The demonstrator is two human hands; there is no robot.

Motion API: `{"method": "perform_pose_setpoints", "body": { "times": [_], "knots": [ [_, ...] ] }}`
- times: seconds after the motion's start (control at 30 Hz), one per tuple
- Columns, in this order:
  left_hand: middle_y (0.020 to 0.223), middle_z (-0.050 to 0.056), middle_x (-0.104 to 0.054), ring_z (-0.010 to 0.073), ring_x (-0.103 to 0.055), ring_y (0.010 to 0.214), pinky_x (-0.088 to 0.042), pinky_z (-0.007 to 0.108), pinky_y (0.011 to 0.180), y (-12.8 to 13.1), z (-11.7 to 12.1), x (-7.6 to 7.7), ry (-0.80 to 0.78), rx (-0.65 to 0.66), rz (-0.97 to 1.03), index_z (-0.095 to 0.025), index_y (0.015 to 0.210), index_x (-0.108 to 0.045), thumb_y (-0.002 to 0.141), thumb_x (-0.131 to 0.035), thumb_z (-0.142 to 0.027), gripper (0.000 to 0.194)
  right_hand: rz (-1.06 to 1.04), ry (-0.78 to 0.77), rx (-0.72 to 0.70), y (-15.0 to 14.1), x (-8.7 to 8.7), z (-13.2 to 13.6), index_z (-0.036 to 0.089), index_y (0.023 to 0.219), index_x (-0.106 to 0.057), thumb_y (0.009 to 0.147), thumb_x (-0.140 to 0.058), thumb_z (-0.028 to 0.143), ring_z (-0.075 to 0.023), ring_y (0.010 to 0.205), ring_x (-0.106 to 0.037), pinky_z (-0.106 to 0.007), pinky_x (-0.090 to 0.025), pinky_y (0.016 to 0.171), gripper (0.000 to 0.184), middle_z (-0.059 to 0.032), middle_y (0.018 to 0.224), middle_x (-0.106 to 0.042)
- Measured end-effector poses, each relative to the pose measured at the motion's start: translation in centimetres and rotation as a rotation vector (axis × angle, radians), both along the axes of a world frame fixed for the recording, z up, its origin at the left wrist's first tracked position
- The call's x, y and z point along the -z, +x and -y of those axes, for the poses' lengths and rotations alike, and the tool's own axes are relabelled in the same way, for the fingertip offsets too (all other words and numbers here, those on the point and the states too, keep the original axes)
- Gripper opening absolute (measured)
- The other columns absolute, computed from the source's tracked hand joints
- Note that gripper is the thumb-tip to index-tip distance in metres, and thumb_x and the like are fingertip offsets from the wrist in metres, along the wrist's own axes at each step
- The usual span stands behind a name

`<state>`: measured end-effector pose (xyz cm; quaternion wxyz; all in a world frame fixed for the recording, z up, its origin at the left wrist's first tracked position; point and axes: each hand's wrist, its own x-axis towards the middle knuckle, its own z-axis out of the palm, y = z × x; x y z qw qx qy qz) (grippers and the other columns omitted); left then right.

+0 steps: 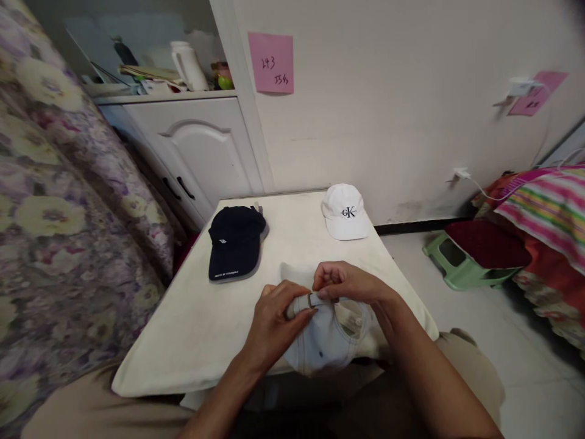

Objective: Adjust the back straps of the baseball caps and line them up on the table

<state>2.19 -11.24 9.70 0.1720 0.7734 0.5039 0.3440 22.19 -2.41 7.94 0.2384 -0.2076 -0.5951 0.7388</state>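
A pale blue cap [320, 344] is held at the table's near edge, its back opening turned up toward me. My left hand [280, 317] pinches the cap's rear strap beside a small metal buckle [310, 299]. On the other side of that buckle, my right hand [340, 281] grips the strap between thumb and fingers. Part of the cap's brim shows beyond my hands. Farther off on the left lies a dark navy cap [237, 235] with white lettering on its brim. A white cap [346, 210] with dark letters sits at the back right.
The caps share a small table with a cream cover [183, 341]. A flowered curtain [68, 231] hangs at left, beside a white cabinet [196, 146]. Behind stands the wall with a pink note [272, 64]. At right are a green stool [452, 262] and a striped bedcover [548, 207].
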Motion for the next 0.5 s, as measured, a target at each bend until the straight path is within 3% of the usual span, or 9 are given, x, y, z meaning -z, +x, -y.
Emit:
{"method": "perform_pose_setpoints", "body": {
  "times": [0.27,0.5],
  "knots": [
    [0.091,-0.001,-0.069,0.0191,-0.06,0.083,-0.037,0.034,0.077,0.24,-0.08,-0.36,-0.019,0.024,-0.017,-0.025,0.098,-0.065,0.082,-0.071,-0.027,0.017,0.02,-0.029,-0.005,-0.28,-0.23,0.41,0.015,0.082,-0.058,0.068,-0.082,0.03,-0.0059,0.053,-0.048,-0.018,-0.034,0.049,0.031,0.005,0.065,-0.059],
    [0.09,-0.001,-0.069,0.0198,-0.059,0.083,-0.039,0.035,0.077,0.23,-0.14,-0.33,-0.048,0.018,-0.048,-0.024,0.097,-0.064,0.081,-0.071,-0.026,0.018,0.028,0.028,0.027,-0.93,-0.57,0.95,0.016,0.082,-0.056,0.07,-0.081,0.032,-0.0069,0.058,-0.049,-0.019,-0.036,0.054,0.032,0.0051,0.067,-0.057]
  ]
}}
